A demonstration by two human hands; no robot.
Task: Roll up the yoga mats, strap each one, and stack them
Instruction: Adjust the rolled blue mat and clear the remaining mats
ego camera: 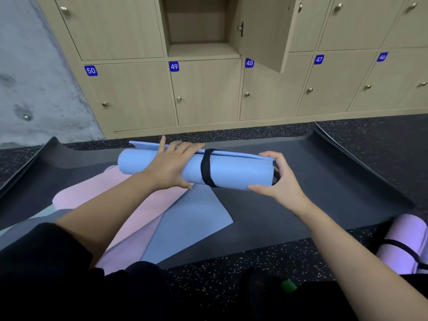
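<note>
The dark mat [324, 181] lies crosswise before you, both ends curled upward. A strip of speckled floor shows between its far edge and the lockers [208, 93], where one door [266, 31] stands open. The rolled blue mat [240, 172] rests on the dark mat, with a black strap [206, 169] round its middle. Your left hand [171, 165] lies flat on the roll left of the strap, fingers spread. Your right hand [278, 179] grips the roll's right end. A strapped lilac roll [405, 237] lies at your right.
</note>
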